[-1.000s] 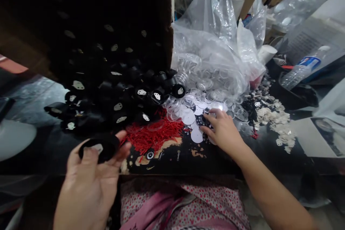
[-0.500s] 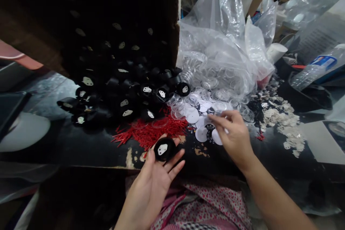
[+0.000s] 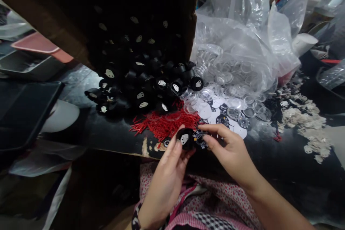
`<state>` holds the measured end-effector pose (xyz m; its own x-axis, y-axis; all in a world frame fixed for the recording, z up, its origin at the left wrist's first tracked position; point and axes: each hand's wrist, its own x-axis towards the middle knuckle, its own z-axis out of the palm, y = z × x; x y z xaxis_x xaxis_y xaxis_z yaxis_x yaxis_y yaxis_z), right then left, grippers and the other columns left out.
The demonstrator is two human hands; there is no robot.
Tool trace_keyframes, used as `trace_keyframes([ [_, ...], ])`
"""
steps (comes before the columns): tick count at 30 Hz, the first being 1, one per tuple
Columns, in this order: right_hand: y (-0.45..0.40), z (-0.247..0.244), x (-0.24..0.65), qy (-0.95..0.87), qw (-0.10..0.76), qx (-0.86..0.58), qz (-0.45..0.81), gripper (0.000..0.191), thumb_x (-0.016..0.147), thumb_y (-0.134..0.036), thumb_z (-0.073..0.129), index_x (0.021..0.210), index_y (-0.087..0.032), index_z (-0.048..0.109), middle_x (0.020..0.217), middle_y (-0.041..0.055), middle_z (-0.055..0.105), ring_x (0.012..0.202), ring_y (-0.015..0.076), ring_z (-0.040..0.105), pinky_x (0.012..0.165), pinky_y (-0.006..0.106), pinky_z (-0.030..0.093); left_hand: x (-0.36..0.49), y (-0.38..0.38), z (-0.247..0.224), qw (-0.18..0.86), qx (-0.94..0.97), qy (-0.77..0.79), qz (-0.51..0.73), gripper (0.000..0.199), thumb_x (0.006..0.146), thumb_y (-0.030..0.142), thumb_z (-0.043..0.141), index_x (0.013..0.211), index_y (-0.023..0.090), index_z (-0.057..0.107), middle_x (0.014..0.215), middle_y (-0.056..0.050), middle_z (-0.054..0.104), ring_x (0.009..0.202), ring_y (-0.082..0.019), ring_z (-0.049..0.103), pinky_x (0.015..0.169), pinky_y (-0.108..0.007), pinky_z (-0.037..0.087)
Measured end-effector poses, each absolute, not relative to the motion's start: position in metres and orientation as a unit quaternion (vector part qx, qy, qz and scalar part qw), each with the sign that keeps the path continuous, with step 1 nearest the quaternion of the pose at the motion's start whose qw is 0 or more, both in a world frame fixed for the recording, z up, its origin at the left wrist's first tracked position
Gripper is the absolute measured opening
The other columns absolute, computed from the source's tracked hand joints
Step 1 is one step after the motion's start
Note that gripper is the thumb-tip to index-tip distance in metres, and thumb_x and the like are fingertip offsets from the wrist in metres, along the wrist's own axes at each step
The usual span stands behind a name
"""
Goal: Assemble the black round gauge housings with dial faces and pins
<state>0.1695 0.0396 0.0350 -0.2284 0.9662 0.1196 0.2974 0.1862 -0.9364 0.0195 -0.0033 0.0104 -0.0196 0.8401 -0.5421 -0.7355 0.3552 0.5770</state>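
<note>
My left hand (image 3: 168,174) closes its thumb and fingers around a black cup (image 3: 184,139), at the near side of the red pile (image 3: 172,124), towards its right end. My right hand (image 3: 233,151) pinches a printed dial disc (image 3: 199,139) between thumb and fingers, just off that pile's near right corner. Disc and cup sit side by side; I cannot tell whether they touch. To handle both well, I judge a light grip near the disc's edge best, since pressing could bend or smudge it, with the cup steady and its open face clear. Loose white discs (image 3: 206,111) lie right of the red pile.
</note>
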Motion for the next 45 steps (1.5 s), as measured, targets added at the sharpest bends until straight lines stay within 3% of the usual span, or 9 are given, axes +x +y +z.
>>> trace_keyframes([
  [5,0.039,0.037,0.155,-0.683,0.407,-0.471,0.382,0.010,0.094,-0.015,0.056,0.098,-0.021,0.063,0.093,-0.0011,0.063,0.085,0.0166,0.059,0.077,0.028,0.044,0.027,-0.007,0.009,0.698,0.086,0.447,0.553,0.032,0.081,0.038,0.074,0.113,0.033,0.072,0.135,0.001,0.064,0.132,-0.023,0.054,0.102,-0.026,0.052],
  [13,0.044,0.033,0.163,-0.660,0.362,-0.497,0.431,0.002,0.091,-0.019,0.059,0.092,-0.021,0.058,0.085,-0.0015,0.060,0.077,0.0171,0.057,0.068,0.029,0.043,0.020,-0.012,-0.009,0.700,0.183,0.450,0.523,0.032,0.088,0.037,0.068,0.120,0.039,0.067,0.134,0.006,0.065,0.124,-0.017,0.059,0.100,-0.023,0.053],
  [18,0.036,0.030,0.167,-0.659,0.304,-0.503,0.469,0.010,0.089,-0.023,0.060,0.098,-0.021,0.055,0.090,-0.0010,0.059,0.076,0.0176,0.056,0.065,0.029,0.043,0.019,-0.015,-0.010,0.698,0.219,0.477,0.487,0.036,0.085,0.035,0.070,0.120,0.033,0.065,0.132,0.002,0.065,0.123,-0.020,0.060,0.103,-0.029,0.051],
  [26,0.026,0.032,0.167,-0.704,0.263,-0.446,0.486,0.022,0.088,-0.010,0.053,0.107,-0.020,0.058,0.093,-0.0013,0.062,0.079,0.0162,0.059,0.070,0.028,0.045,0.001,-0.029,-0.011,0.619,0.329,0.570,0.429,0.031,0.084,0.028,0.066,0.115,0.027,0.064,0.118,0.000,0.071,0.111,-0.017,0.066,0.096,-0.024,0.053],
  [30,0.049,0.031,0.154,-0.821,0.188,-0.446,0.303,0.015,0.091,-0.005,0.063,0.099,-0.018,0.064,0.094,0.0018,0.066,0.088,0.0224,0.060,0.080,0.036,0.042,-0.010,-0.031,-0.016,0.608,0.251,0.588,0.471,0.039,0.080,0.035,0.073,0.116,0.025,0.062,0.114,-0.001,0.072,0.107,-0.019,0.068,0.094,-0.028,0.056],
  [33,0.067,0.028,0.137,-0.880,0.078,-0.456,0.106,0.006,0.092,-0.010,0.067,0.093,-0.015,0.064,0.093,0.0068,0.065,0.090,0.0295,0.056,0.078,0.042,0.039,-0.013,-0.027,-0.014,0.621,0.165,0.557,0.526,0.044,0.079,0.036,0.074,0.120,0.024,0.060,0.114,-0.003,0.073,0.105,-0.021,0.069,0.095,-0.033,0.056],
  [36,0.076,0.025,0.122,-0.904,0.028,-0.425,0.028,0.003,0.094,-0.014,0.066,0.093,-0.014,0.064,0.092,0.0102,0.064,0.087,0.0312,0.054,0.075,0.044,0.038,-0.014,-0.023,-0.007,0.618,0.101,0.519,0.582,0.039,0.081,0.029,0.073,0.117,0.021,0.060,0.112,-0.006,0.073,0.106,-0.022,0.069,0.098,-0.036,0.055],
  [41,0.078,0.026,0.119,-0.907,0.022,-0.417,0.049,0.006,0.092,-0.013,0.068,0.088,-0.012,0.064,0.088,0.0116,0.065,0.084,0.0304,0.056,0.075,0.042,0.037,-0.014,-0.016,0.003,0.646,0.029,0.463,0.606,0.039,0.089,0.027,0.063,0.127,0.028,0.053,0.118,-0.005,0.072,0.109,-0.023,0.069,0.092,-0.035,0.058],
  [45,0.071,0.030,0.131,-0.865,0.123,-0.448,0.190,0.014,0.090,-0.010,0.073,0.086,-0.016,0.062,0.087,0.0032,0.066,0.086,0.0246,0.059,0.076,0.036,0.035,-0.009,-0.010,0.005,0.721,-0.028,0.395,0.568,0.026,0.093,0.028,0.058,0.119,0.025,0.058,0.124,-0.006,0.069,0.108,-0.025,0.070,0.093,-0.041,0.058],
])
